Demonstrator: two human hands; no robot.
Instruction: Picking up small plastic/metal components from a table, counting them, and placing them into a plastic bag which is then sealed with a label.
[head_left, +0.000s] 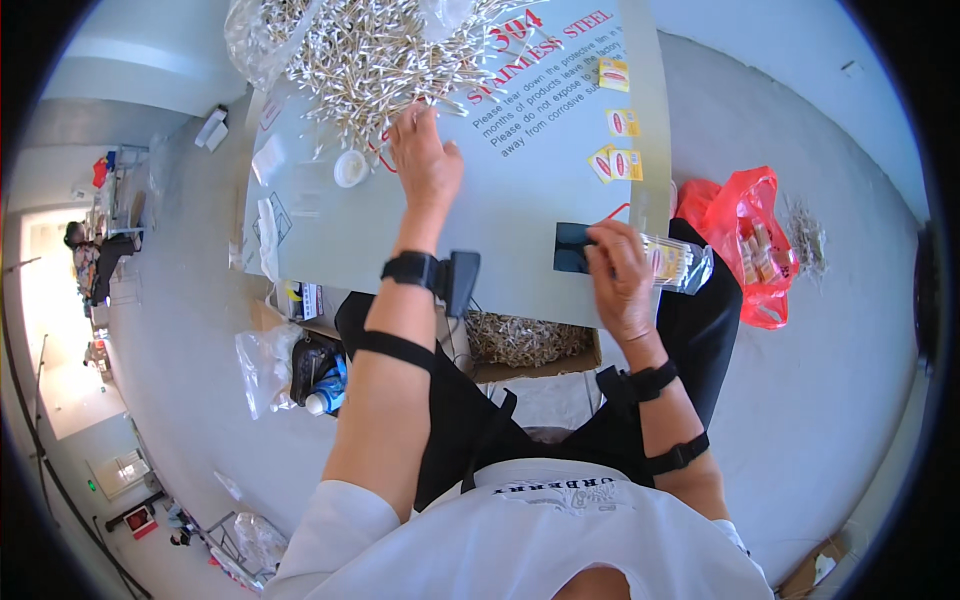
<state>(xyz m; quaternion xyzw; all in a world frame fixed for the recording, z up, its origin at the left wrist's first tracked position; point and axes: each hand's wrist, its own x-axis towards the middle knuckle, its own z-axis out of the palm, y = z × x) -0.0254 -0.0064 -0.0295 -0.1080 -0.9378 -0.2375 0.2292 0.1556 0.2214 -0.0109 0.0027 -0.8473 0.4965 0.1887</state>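
A large heap of cotton swabs [385, 60] covers the far left of the metal-topped table. My left hand [425, 160] reaches to its near edge, fingers stretched forward and thumb apart; no swab shows clearly in it. At the table's right edge, my right hand [622, 275] has its fingers bent over the left end of a clear plastic packet of cotton swabs [685, 264]. Its grip there is partly hidden. Beside those fingertips lies a dark blue square [570, 247]. A small round white tub [351, 169] stands left of my left hand.
Several yellow-and-white cards [614, 122] lie along the table's right side. Below the table's front edge sits a cardboard box of swabs [530, 342]. A red plastic bag [755, 245] rests on the floor at right, near loose swabs [805, 235]. Another person [95, 262] sits far left.
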